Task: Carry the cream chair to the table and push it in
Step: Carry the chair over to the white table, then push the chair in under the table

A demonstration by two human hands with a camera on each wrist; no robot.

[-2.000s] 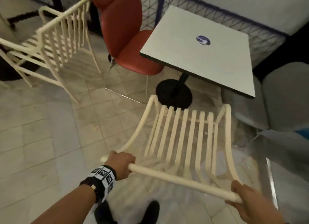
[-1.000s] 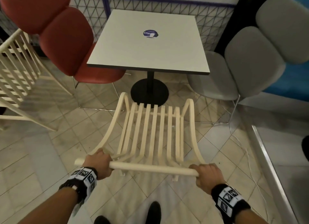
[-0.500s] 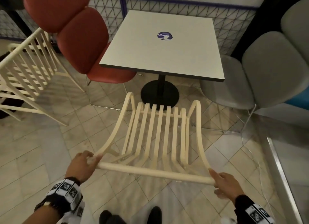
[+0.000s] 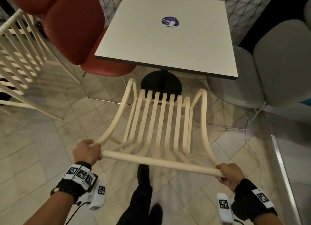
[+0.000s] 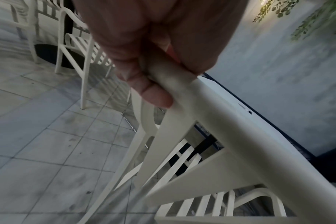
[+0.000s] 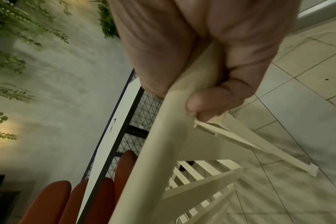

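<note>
The cream slatted chair (image 4: 159,123) faces the white square table (image 4: 168,36), its seat front close to the table's near edge and over the black round base (image 4: 161,85). My left hand (image 4: 87,151) grips the left end of the chair's top rail (image 4: 158,162), and my right hand (image 4: 229,174) grips the right end. The left wrist view shows my fingers (image 5: 144,84) curled round the rail (image 5: 230,128). In the right wrist view the fingers (image 6: 211,103) wrap the rail (image 6: 159,144) the same way.
A red padded chair (image 4: 72,31) stands at the table's left and a grey padded chair (image 4: 269,65) at its right. Another cream slatted chair (image 4: 18,60) is at the far left. A metal strip (image 4: 284,174) runs along the floor on the right. My leg and shoe (image 4: 143,191) are below.
The chair has moved nearer the table while both hands stay on the rail. My right hand, loose on the rail's end half a second ago, now grips it.
</note>
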